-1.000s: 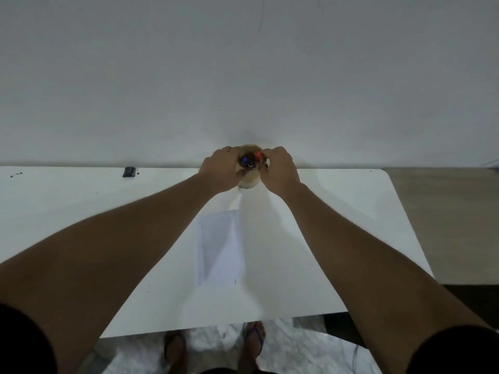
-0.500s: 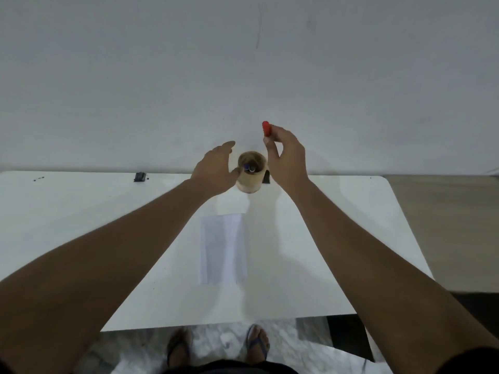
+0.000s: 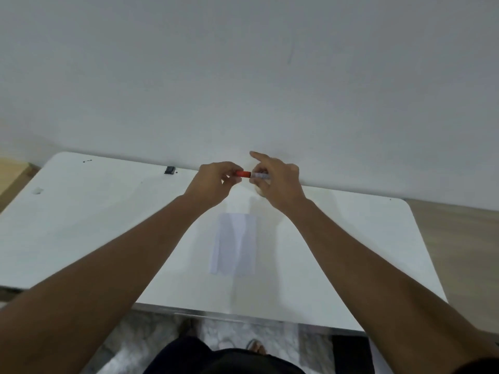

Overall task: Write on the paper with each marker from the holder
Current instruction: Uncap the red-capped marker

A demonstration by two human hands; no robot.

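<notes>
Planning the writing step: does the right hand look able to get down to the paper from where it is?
Probably yes. The right hand holds the marker above the table's far edge, and the paper lies bare just nearer, nothing between.

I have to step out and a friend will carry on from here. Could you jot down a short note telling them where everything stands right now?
Left hand: fingers pinched on the red cap of the marker.
Right hand: fingers closed on the marker's pale barrel, index finger sticking out.
The marker is held level above the far side of the table; the cap looks still on.
The holder is mostly hidden behind the right hand.
The paper lies flat nearer the person and looks blank.
Done: one marker taken out.
Left: uncap, write, then do the other markers.
</notes>
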